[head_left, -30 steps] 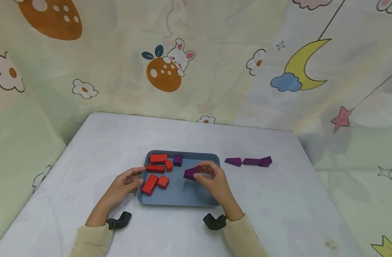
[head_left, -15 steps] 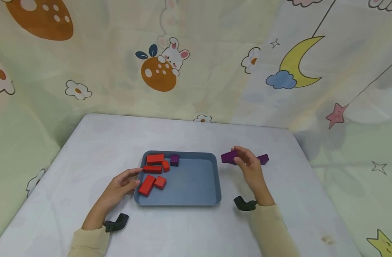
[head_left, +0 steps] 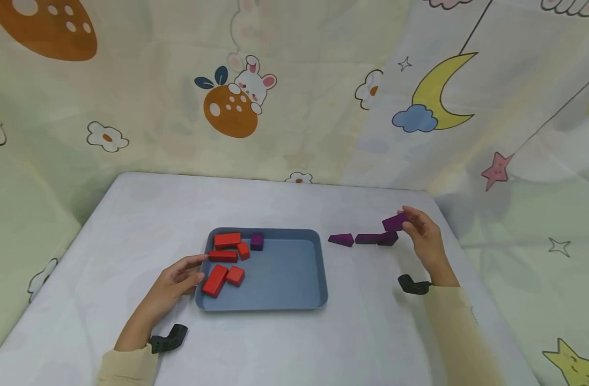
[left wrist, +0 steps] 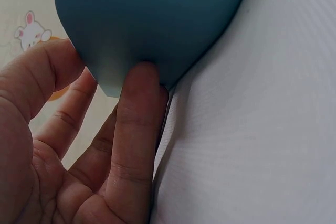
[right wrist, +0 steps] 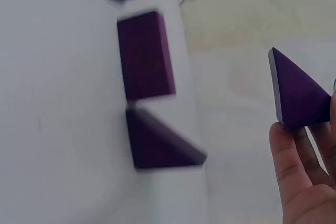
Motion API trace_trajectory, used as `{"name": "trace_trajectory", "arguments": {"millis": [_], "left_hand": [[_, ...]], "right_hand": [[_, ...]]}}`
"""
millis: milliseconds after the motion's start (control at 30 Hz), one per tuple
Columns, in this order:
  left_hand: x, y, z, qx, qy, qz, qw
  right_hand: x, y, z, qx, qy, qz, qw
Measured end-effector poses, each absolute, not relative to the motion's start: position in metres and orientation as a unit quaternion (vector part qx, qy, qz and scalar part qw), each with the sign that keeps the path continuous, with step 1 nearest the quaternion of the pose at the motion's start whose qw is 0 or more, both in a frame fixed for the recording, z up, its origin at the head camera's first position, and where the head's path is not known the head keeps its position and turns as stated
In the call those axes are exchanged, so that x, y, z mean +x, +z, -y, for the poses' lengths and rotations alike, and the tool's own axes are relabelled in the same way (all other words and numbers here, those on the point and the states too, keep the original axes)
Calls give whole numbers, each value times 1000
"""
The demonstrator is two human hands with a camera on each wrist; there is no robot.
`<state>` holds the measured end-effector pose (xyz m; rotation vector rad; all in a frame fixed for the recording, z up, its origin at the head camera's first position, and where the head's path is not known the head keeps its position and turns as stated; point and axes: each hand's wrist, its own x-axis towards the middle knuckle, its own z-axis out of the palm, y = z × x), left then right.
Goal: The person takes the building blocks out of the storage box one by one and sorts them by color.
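My right hand (head_left: pixel 427 241) pinches a purple triangular block (right wrist: pixel 299 90) by its edge, above the right end of a row of purple blocks on the table. That row has a second triangular block (right wrist: pixel 157 145), a rectangular block (right wrist: pixel 144 56) and, at its left end, a tapered block (head_left: pixel 341 239). Against the left side of a blue-grey tray (head_left: pixel 285 279), my left hand (head_left: pixel 171 281) holds the rim and outer wall with thumb and fingers. Inside the tray lie several red blocks (head_left: pixel 214 280) on the left and a small purple block (head_left: pixel 257 242) at the back.
A white cloth covers the table (head_left: pixel 372 338). Behind it hangs a curtain (head_left: pixel 318 118) with printed cartoon figures. Black wrist devices (head_left: pixel 169 339) sit on both forearms, below the beige sleeves.
My right hand has carried the purple block from above the tray rightward, past the row, to its right end. My left hand stays at the tray. The view has shifted slightly.
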<state>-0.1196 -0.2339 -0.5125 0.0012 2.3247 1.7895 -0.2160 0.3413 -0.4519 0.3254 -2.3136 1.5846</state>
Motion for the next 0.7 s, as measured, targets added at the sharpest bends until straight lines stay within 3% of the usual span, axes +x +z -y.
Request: {"name": "trace_trajectory", "arguments": {"millis": [400, 700], "left_hand": [[-119, -511, 236, 4, 609, -787, 99], [-119, -511, 234, 2, 609, -787, 101]], "right_hand": [[-228, -480, -387, -54, 522, 846, 92], [-231, -495, -391, -34, 487, 872, 34]]}}
